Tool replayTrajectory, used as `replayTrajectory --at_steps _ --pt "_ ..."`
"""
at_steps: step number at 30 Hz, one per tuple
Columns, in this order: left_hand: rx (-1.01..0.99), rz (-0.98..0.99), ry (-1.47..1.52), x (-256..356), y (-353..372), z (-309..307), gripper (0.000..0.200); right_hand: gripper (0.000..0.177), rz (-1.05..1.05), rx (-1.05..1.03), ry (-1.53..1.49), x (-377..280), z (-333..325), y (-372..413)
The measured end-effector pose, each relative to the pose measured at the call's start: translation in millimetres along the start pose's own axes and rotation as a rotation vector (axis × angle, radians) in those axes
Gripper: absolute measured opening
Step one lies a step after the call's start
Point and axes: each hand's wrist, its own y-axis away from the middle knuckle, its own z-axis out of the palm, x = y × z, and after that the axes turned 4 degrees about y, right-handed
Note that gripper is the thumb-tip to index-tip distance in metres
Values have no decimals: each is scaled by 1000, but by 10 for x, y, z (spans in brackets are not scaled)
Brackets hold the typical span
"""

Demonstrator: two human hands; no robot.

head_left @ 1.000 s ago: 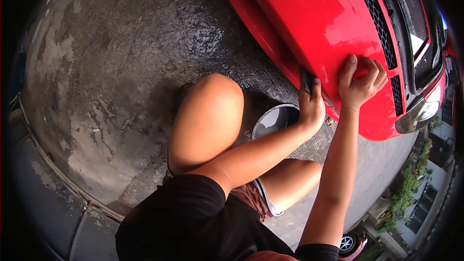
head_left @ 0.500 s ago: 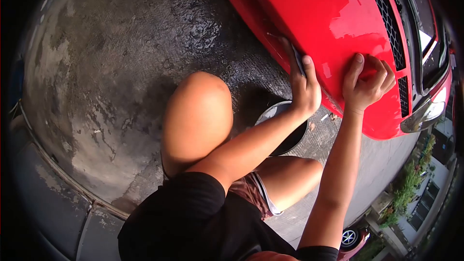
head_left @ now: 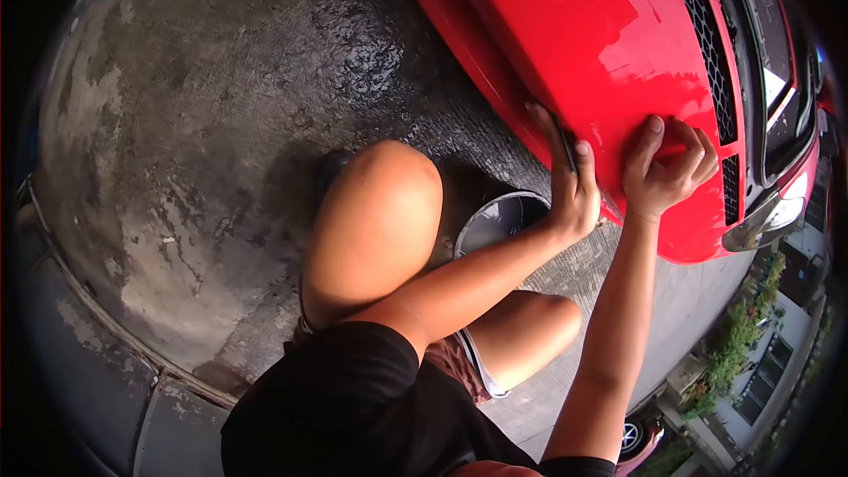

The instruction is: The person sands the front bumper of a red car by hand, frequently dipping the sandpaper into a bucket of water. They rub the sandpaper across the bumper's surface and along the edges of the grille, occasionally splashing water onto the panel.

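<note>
My left hand (head_left: 576, 194) is at the lower edge of a glossy red car bumper (head_left: 583, 44), its back turned towards me. A thin dark sheet (head_left: 568, 143), which looks like sandpaper, is pinched between its thumb and fingers; the sheet shows only edge-on. On the bumper's face rests my right hand (head_left: 667, 168), thumb apart and fingers loosely bent, with nothing visible in it. Below my left wrist stands a dark bucket (head_left: 473, 223), partly hidden by my forearm.
The bumper has black mesh grilles (head_left: 707, 22) and a headlight (head_left: 767, 219) at its right. Wet concrete (head_left: 221, 97) spreads across the left. My bent knee (head_left: 389, 203) is close to the bucket. Dark, scuffed panels (head_left: 79, 371) lie at lower left, and plants (head_left: 742, 336) at far right.
My left hand has moved down along the bumper's edge with the dark sheet. My right hand keeps nearly the same place on the bumper. More of the bucket's inside shows.
</note>
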Motion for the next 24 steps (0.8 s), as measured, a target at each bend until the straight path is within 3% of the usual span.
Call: replayTrajectory --at_steps 2,5,7,11,14,17,19,24 --pt "52 -9 -39 14 -98 -80 96 29 19 -16 18 -56 -25 -2" --pt "-31 40 -70 -84 128 -62 92 28 -9 -16 25 -51 -28 -27" --pt "-193 -26 26 -45 459 2 95 27 -4 -3 13 -49 -6 -42" --pt "69 84 -82 -93 -208 -113 90 28 -2 -18 18 -3 -14 14" --pt "126 173 -131 -19 -584 -301 90 28 3 -7 19 -52 -26 -16" --pt "-34 146 -159 -246 48 -216 88 28 9 -6 26 -45 -25 -10" --pt "-89 173 -266 -258 106 -312 88 28 8 -1 15 -31 -32 -1" --pt "19 320 -396 -183 -486 -589 82 29 1 -26 24 -6 -42 22"
